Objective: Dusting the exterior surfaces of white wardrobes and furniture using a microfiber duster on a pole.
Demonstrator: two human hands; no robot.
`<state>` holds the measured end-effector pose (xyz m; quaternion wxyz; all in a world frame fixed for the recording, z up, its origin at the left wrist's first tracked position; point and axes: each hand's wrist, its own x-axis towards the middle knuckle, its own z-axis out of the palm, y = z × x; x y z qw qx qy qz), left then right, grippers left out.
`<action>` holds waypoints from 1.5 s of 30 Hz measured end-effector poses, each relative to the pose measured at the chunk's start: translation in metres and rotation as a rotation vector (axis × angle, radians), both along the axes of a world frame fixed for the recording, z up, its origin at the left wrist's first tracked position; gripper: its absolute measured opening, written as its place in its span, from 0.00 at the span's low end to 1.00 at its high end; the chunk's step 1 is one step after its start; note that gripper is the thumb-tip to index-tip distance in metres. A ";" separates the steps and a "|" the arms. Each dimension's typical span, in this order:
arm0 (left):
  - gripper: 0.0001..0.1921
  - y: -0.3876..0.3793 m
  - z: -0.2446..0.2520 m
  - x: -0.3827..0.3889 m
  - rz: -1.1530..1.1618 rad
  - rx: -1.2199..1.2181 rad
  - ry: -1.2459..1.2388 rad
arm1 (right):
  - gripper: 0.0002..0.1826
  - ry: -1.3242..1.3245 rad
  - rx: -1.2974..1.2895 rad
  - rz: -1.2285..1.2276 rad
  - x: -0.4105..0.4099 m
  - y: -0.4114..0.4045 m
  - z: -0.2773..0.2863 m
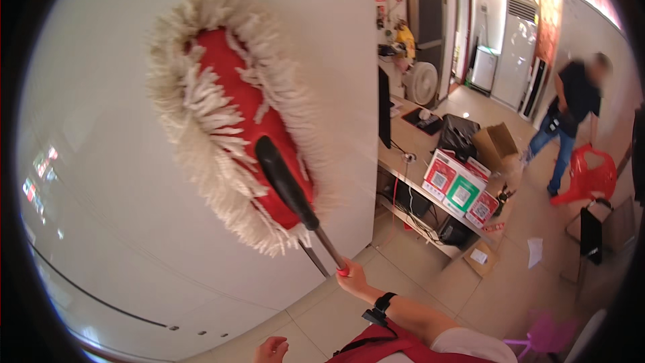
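Note:
My right hand [352, 280] grips the handle of a mop-style duster at the lower middle. A metal shaft [328, 247] runs up from it to a black plastic joint [284, 179]. The duster head [221, 126] has a red fabric back and a thick fringe of off-white strands. It is raised against or just before a tall glossy white panel [101, 136]; whether the far strands touch cannot be told. Low at the bottom edge is my left hand [272, 350], partly cut off, its fingers loosely curled around nothing.
Right of the panel stands a desk [403, 156] with a monitor [384, 106], printed boxes [456, 186] and a black bag [457, 136]. Cables hang beneath it. Farther right, a person [572, 111] stands by a red plastic chair [587, 174]. Paper [535, 252] lies on the tiled floor.

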<state>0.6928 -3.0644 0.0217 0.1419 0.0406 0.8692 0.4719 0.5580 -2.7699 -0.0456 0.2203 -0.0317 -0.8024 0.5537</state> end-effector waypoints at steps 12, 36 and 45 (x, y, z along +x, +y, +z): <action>0.22 0.074 0.046 -0.114 -0.041 0.112 0.525 | 0.07 0.010 -0.381 0.228 -0.025 -0.093 0.074; 0.11 0.044 -0.104 -0.168 -0.410 0.223 -0.760 | 0.18 -0.547 -0.531 -0.506 -0.026 -0.120 -0.066; 0.07 -0.058 -0.131 -0.122 -0.240 0.025 -1.097 | 0.07 -0.577 -1.462 -0.027 0.046 -0.252 -0.164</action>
